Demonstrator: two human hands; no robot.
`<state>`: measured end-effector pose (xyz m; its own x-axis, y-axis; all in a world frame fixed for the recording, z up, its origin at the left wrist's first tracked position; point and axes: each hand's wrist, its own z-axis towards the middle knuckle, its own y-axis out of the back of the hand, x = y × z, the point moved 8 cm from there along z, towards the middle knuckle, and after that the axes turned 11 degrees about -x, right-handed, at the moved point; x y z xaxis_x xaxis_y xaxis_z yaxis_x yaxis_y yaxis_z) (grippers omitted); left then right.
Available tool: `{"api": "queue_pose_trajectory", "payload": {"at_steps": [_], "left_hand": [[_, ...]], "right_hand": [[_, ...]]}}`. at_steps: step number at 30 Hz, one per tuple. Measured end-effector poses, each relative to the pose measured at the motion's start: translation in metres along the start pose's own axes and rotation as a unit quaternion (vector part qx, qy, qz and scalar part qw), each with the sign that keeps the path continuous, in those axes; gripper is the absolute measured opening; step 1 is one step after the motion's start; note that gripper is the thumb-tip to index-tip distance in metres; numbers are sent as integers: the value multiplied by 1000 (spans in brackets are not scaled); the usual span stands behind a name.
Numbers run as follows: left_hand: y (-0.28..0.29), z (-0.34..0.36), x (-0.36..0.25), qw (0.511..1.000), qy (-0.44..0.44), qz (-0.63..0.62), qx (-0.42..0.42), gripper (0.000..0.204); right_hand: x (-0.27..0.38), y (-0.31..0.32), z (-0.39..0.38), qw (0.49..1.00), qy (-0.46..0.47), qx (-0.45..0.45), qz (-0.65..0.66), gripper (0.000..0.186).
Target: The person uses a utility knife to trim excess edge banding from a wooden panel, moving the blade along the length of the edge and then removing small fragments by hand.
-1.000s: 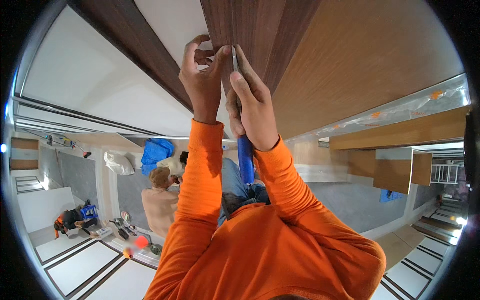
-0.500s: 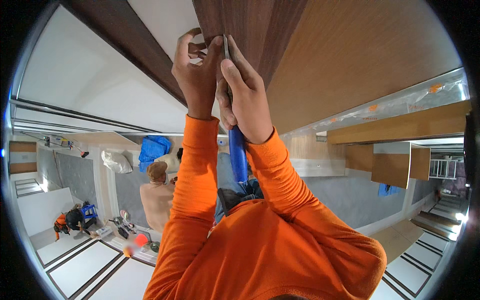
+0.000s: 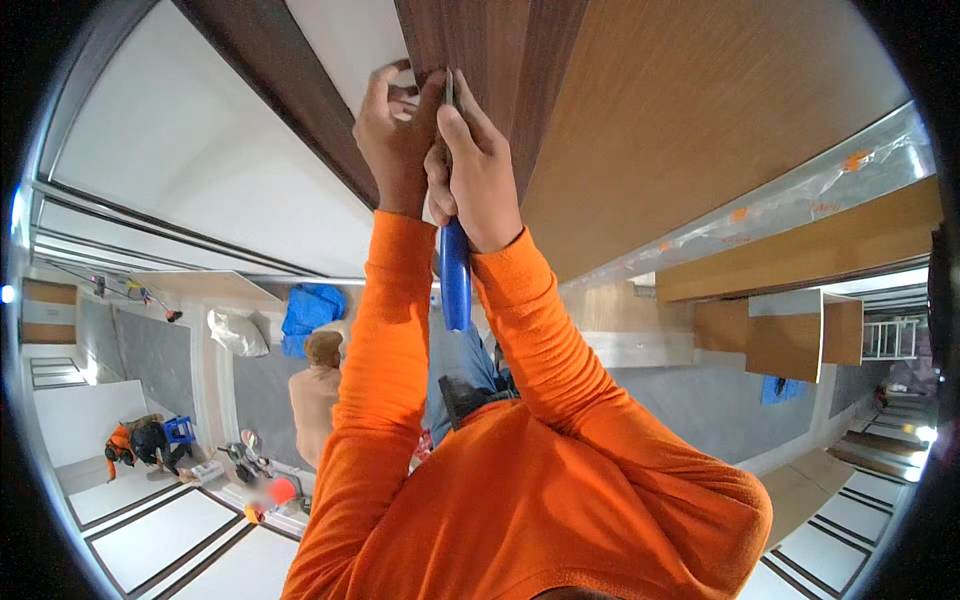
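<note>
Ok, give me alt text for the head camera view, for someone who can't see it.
The right hand presses a blue-handled tool against a dark wooden door frame, with the left hand beside it, both in orange sleeves. Another person crouches on the floor.

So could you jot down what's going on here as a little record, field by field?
Place: room under fit-out, seen from high up, floor far below
Left hand: fingers pressed against the dark wood panel
Right hand: closed round a blue-handled tool, thin blade pointing up to the panel
Sleeves: orange, both arms raised
Beside the panel: lighter brown board, white surface
Below: another person in a tan top, blue sheet, crouching person in orange
Unclear: exact kind of tool
</note>
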<state>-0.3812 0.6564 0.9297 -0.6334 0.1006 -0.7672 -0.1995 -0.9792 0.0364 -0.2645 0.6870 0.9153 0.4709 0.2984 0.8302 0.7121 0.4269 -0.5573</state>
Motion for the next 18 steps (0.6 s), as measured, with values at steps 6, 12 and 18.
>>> {"api": "queue_pose_trajectory", "payload": {"at_steps": [6, 12, 18], "left_hand": [[-5, 1, -5, 999, 37, -9, 12, 40], [-2, -3, -5, 998, 57, -22, 3, 41], [-3, 1, -2, 999, 44, -3, 16, 40]], "right_hand": [[3, 7, 2, 1000, 4, 5, -12, 57], [-2, 5, 2, 1000, -3, 1, 7, 57], [-2, 6, 2, 1000, -12, 7, -3, 58]]}}
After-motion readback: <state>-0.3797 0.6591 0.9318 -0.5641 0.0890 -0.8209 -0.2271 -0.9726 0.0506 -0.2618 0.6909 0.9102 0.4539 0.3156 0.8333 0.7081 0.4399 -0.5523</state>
